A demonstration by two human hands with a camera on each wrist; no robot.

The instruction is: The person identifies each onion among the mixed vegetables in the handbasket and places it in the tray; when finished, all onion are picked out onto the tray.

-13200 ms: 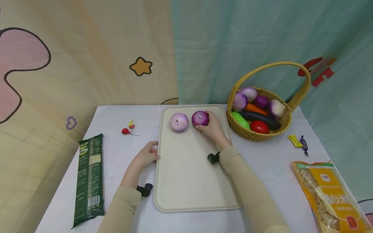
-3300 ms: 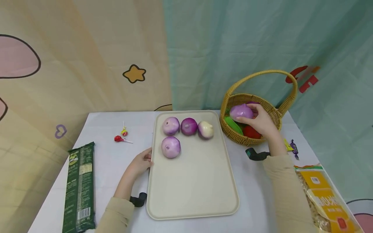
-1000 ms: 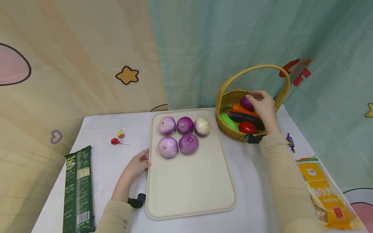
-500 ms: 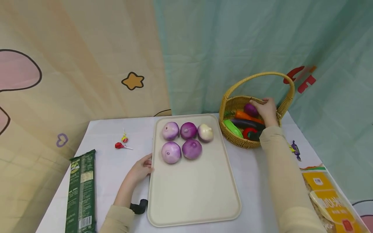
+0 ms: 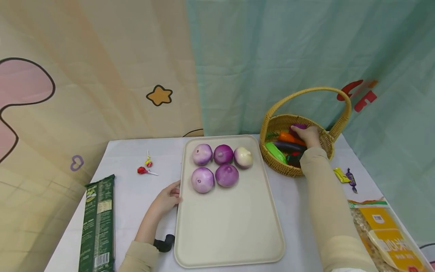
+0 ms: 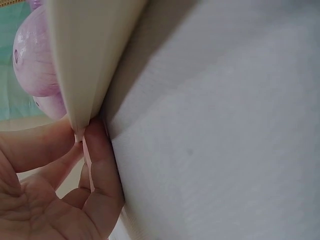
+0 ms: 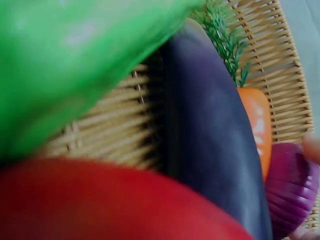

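Note:
My left hand (image 5: pixel 165 200) holds the left rim of a cream tray (image 5: pixel 231 226); in the left wrist view the thumb lies over the rim and the fingers under it. Several onions stand at the tray's far end in two rows: pale purple ones, such as the near left onion (image 5: pixel 202 180), a dark purple onion (image 5: pixel 223 154) and a whitish onion (image 5: pixel 243 157). Inside the wicker basket (image 5: pixel 283 169), my right hand (image 5: pixel 310 136) grips another dark purple onion (image 7: pixel 290 190), with fingertips on opposite sides of it. The palm is out of the right wrist view.
Also in the basket are an eggplant (image 5: pixel 289 147), a carrot (image 5: pixel 289 138), a green vegetable (image 5: pixel 276 152) and a red round one (image 7: pixel 115 205). The basket's tall handle (image 5: pixel 316 90) arches above. Lollipops (image 5: pixel 146 170), a green packet (image 5: pixel 97 223), candies (image 5: pixel 344 175) and a grain bag (image 5: pixel 387 230) lie around.
Onions on the tray have grown from two to several, the latest pale purple one coming from the basket. My right hand has since lowered onto the dark onion there; my left hand stays at the rim.

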